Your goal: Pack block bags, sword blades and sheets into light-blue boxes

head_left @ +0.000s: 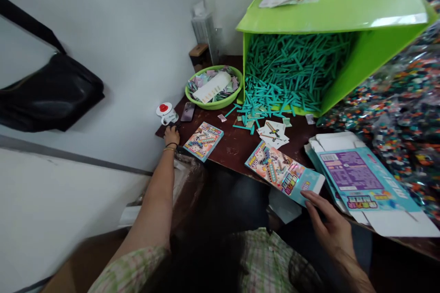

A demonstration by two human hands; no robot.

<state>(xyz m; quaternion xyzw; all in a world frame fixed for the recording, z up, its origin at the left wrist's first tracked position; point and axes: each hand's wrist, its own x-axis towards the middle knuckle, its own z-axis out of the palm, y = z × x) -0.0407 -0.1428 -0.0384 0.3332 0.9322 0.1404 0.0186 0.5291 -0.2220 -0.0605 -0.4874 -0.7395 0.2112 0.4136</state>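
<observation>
My left hand reaches to the table's far left corner, its fingers curled at a small dark thing I cannot make out, just below a white lidded mug. My right hand grips the near end of a colourful toy box between fingertips and thumb. That box lies tilted across the table's front edge, its light blue end flap sticking out. A second, similar box lies flat beside my left hand. Picture cards showing pixel-style swords lie behind the gripped box.
A green bin on its side spills teal plastic sticks. A green basin holds small packets. A phone lies near the mug. Flattened cartons are stacked at right, before heaped bags of coloured pieces. A black bag hangs left.
</observation>
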